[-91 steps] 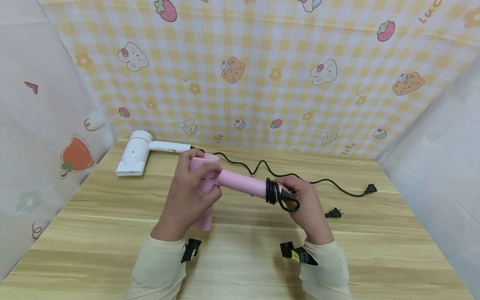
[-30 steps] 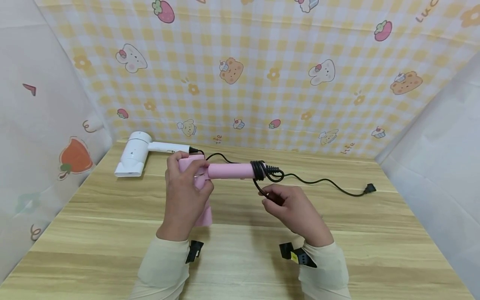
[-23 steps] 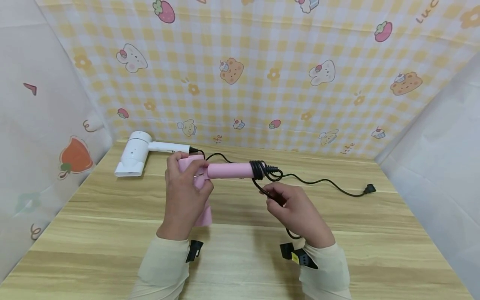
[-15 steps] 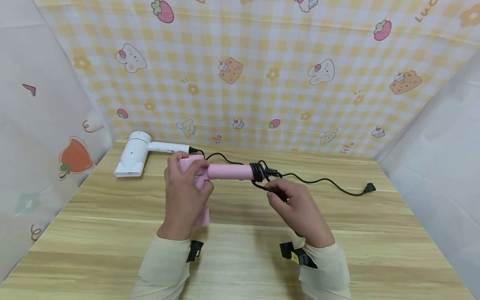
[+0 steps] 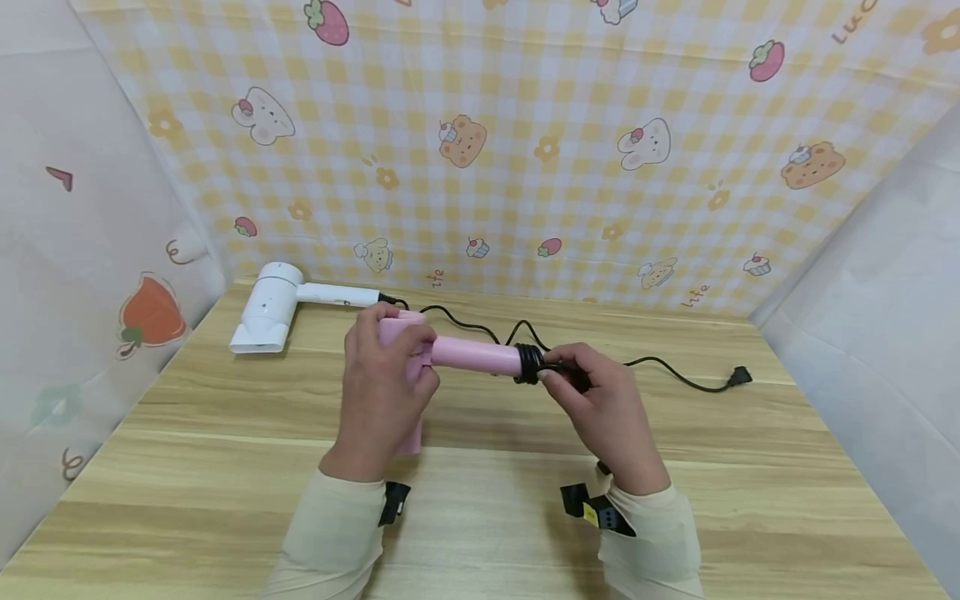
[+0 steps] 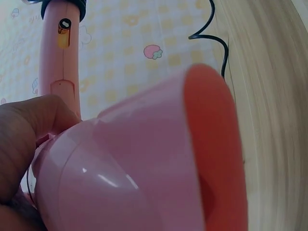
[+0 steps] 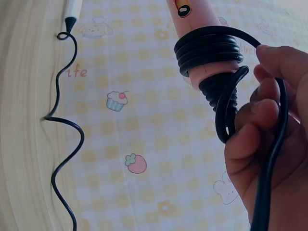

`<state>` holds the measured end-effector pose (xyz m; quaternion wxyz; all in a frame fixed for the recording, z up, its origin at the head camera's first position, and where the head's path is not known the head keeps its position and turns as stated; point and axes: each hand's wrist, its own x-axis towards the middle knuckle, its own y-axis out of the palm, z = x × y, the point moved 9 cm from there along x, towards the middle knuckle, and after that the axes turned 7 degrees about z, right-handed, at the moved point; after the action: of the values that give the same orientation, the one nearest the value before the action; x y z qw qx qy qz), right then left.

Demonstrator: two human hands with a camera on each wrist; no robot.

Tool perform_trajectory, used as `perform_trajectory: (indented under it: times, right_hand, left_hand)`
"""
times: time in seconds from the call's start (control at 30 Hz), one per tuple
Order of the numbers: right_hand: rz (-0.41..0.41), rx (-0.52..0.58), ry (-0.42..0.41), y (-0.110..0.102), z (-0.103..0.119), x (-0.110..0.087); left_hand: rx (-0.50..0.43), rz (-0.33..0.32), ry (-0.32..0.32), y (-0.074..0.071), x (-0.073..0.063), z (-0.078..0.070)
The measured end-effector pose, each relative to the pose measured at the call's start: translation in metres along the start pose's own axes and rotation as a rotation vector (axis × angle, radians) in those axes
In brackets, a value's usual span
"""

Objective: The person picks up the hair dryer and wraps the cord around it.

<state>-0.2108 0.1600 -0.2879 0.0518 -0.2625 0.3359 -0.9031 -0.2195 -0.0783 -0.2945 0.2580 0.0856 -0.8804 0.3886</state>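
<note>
Over the wood-grain desk [image 5: 480, 525], holding a pink hair dryer [image 5: 453, 352], to the right of a white hair dryer [image 5: 272, 307]. Clasping its pink neighbour with curled left hand [image 5: 378, 383]; pinching, with right hand [image 5: 602, 404], black cord [image 7: 208, 52] coiled round the handle [image 5: 487, 357].

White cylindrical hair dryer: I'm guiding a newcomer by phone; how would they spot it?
On the wood-grain table, find the far left corner below the yellow-checked cloth. The white hair dryer lies there, handle pointing right. Unlike the pink cylindrical hair dryer, it has its black cord trailing loose, not wound round its handle.
</note>
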Motion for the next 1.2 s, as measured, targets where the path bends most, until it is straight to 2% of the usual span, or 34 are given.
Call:
perform_trajectory:
  times: [0.23,0.53,0.9,1.2]
  right_hand:
    - [-0.038,0.032,0.031,-0.002,-0.004,0.001]
    - [-0.117,-0.082,-0.051,-0.009,0.002,0.0]
    - [-0.113,-0.085,0.103,-0.01,-0.009,0.0]
    - [-0.106,-0.057,0.098,-0.01,-0.011,0.0]
  left_hand:
    - [0.02,-0.002,0.03,0.0,0.0,-0.004]
    - [0.017,0.039,0.092,0.003,0.0,-0.01]
    - [-0.005,0.052,0.098,0.001,0.0,-0.01]
    - [0.008,0.046,0.131,0.002,-0.001,-0.013]
